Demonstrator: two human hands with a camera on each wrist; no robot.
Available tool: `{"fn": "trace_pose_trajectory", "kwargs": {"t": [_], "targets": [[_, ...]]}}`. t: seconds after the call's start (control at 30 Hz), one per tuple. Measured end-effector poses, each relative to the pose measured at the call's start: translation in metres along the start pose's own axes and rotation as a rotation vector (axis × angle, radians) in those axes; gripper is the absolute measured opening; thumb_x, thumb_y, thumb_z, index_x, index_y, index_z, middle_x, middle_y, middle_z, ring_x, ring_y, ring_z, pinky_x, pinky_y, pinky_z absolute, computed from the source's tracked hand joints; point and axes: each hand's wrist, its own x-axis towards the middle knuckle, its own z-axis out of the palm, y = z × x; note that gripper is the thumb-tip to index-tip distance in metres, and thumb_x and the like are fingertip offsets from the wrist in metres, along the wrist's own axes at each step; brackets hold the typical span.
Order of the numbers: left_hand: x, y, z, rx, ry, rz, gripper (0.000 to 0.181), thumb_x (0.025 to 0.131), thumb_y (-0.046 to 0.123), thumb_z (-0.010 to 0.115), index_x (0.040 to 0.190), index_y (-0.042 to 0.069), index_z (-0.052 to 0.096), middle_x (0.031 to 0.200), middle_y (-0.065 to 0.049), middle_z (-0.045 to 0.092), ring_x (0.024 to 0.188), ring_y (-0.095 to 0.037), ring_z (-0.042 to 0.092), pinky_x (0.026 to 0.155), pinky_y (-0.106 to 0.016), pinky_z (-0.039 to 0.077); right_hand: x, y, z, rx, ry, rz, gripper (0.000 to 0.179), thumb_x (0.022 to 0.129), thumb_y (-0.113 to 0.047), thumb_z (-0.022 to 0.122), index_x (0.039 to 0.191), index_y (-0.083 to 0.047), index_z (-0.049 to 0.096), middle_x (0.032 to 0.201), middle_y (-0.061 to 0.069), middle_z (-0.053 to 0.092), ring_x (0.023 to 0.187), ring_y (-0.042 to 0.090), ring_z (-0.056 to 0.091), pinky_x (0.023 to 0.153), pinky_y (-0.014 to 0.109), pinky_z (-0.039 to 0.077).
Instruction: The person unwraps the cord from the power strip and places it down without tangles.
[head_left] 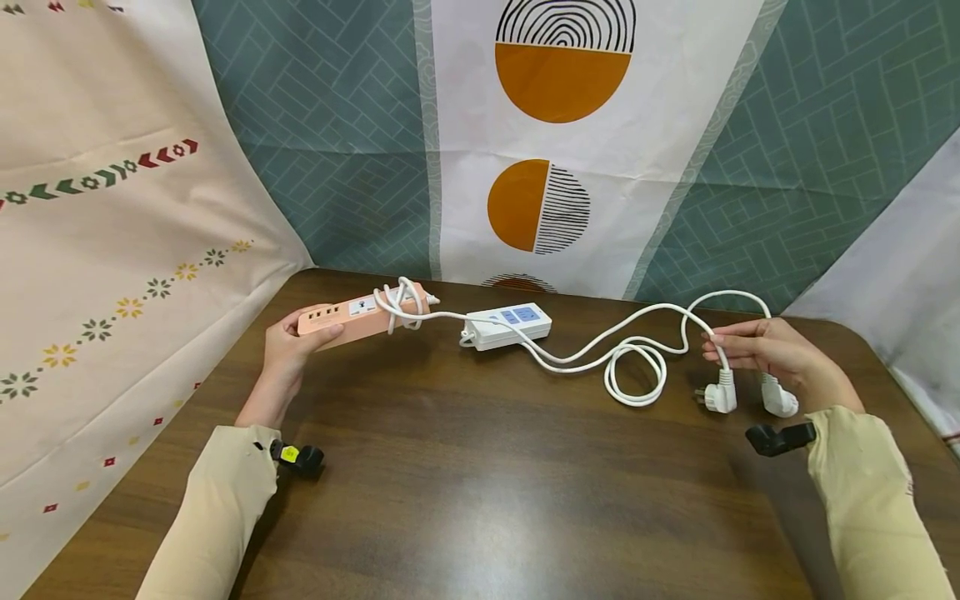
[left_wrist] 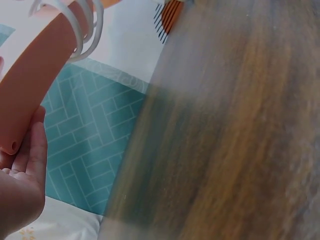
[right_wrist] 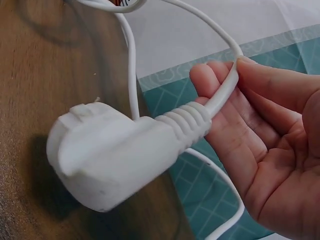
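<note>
My left hand (head_left: 294,343) grips the near end of a pink power strip (head_left: 330,335), thumb on its top face and fingers underneath. White cable (head_left: 405,302) is wound in several loops around the strip's far end. At the right, my right hand (head_left: 776,350) pinches a white cord just above a white plug (right_wrist: 115,150), which hangs from the fingers. Between the hands lies a white power strip (head_left: 510,327) with blue sockets. The pinched cord (head_left: 645,312) stretches leftward across it toward the pink strip.
A second white plug (head_left: 780,398) is just beyond the right wrist. Its cable makes a loop (head_left: 637,392) on the brown wooden table (head_left: 480,500). Patterned cloth (head_left: 337,167) hangs behind the table, and a cream cloth (head_left: 112,250) hangs at the left.
</note>
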Motion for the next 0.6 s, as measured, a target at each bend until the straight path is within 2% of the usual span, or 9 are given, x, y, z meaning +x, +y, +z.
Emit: {"fn": "trace_pose_trajectory", "kwargs": {"t": [0.17,0.37,0.6], "targets": [[-0.001,-0.001,0.000,0.010,0.001,-0.012,0.027,0.072,0.000,0.074,0.091,0.016,0.063,0.078,0.010,0.066,0.069,-0.001,0.059,0.060,-0.014,0.045,0.003,0.003,0.001,0.040,0.042,0.003,0.025,0.091,-0.002,0.052,0.095,-0.019,0.070,0.092,0.002,0.070,0.087,0.011,0.065,0.073,0.022,0.050],[-0.001,-0.002,0.001,0.017,0.004,-0.014,0.028,0.072,0.000,0.074,0.091,0.016,0.063,0.078,0.010,0.066,0.068,-0.001,0.058,0.060,-0.015,0.045,0.008,0.001,0.005,0.161,0.109,0.018,0.026,0.088,0.001,0.055,0.090,-0.018,0.072,0.088,-0.002,0.070,0.084,0.007,0.065,0.071,0.022,0.051],[0.000,0.000,0.003,-0.002,0.009,0.004,0.029,0.071,-0.001,0.074,0.092,0.016,0.063,0.079,0.010,0.066,0.069,-0.002,0.059,0.061,-0.015,0.045,0.016,-0.003,0.014,0.260,0.152,-0.069,0.029,0.087,0.007,0.053,0.087,-0.014,0.072,0.086,0.002,0.070,0.082,0.010,0.066,0.072,0.022,0.051]]}}
